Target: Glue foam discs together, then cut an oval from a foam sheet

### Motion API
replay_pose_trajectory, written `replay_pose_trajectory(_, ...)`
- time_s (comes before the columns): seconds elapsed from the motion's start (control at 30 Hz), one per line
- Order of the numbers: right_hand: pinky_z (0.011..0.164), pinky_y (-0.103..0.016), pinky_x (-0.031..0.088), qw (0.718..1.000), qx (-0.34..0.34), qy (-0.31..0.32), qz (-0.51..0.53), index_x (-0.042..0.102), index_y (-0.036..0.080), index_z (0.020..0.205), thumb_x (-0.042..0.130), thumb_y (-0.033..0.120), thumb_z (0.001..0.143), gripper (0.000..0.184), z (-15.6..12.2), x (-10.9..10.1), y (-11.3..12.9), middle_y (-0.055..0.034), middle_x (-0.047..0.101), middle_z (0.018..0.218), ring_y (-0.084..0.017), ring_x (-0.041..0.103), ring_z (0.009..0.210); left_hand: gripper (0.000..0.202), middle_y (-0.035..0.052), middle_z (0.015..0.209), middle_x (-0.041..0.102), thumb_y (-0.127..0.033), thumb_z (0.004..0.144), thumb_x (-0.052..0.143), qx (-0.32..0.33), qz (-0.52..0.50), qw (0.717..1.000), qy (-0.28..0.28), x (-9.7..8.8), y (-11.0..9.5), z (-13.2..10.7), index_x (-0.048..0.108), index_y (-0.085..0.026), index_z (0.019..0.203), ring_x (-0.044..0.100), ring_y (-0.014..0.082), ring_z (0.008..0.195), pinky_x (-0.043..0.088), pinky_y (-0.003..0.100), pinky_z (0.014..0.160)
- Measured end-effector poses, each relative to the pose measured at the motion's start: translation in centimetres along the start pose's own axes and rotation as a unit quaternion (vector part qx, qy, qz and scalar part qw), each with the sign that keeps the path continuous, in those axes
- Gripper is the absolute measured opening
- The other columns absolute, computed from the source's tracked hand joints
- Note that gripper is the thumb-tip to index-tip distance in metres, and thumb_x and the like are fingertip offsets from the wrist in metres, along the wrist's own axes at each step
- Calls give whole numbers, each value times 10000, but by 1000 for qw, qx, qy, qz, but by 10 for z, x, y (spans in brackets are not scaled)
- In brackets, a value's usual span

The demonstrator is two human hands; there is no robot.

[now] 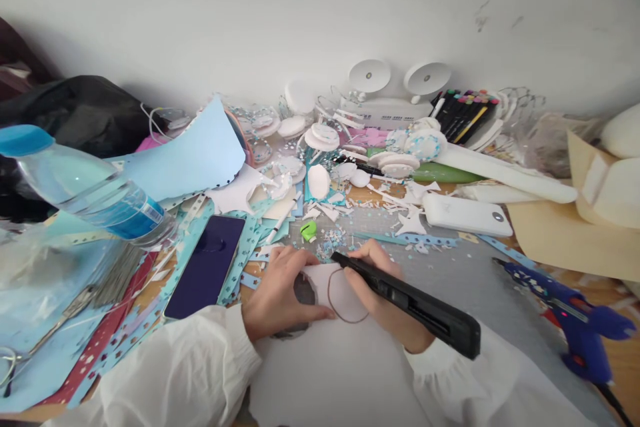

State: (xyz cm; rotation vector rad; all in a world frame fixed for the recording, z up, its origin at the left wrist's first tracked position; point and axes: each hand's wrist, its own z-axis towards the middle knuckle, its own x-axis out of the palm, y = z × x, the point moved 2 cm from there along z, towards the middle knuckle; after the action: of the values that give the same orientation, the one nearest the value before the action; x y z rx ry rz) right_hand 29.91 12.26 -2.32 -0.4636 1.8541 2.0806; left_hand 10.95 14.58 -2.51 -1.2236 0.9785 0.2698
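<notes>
My right hand (380, 293) grips a black utility knife (415, 303), its tip down on a white foam sheet (340, 360) that carries a drawn brown circle (347, 293). My left hand (283, 290) lies flat on the sheet just left of the circle, fingers spread and pressing it down. A round hole shows in the sheet under that hand. Both sleeves are white.
A dark phone (207, 267) lies left of my hands, near a tipped water bottle (85, 187) and blue paper scraps. A blue glue gun (570, 313) rests at the right, a white power bank (467, 213) behind. Foam discs, markers (467, 113) and clutter fill the back by the wall.
</notes>
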Motion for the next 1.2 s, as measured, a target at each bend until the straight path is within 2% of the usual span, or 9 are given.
replay_pose_trajectory(0.33,520,-259,363,1000,-21,1,5,465,224,770,529,245,818,83,2,-3,6,43,492,632,-134,470,557,598,58,929,586,-528,570,846,4,-11,1000,3,-1,0,-1,595,-178,984,524,254,885,432,386,798)
replay_pose_trajectory(1.2,511,-249,320,997,-67,13,22,455,226,726,507,187,802,99,0,-6,-6,63,417,605,-111,426,535,621,56,945,581,-552,572,844,19,-14,1000,10,1,0,0,594,-179,1001,513,254,907,411,392,835)
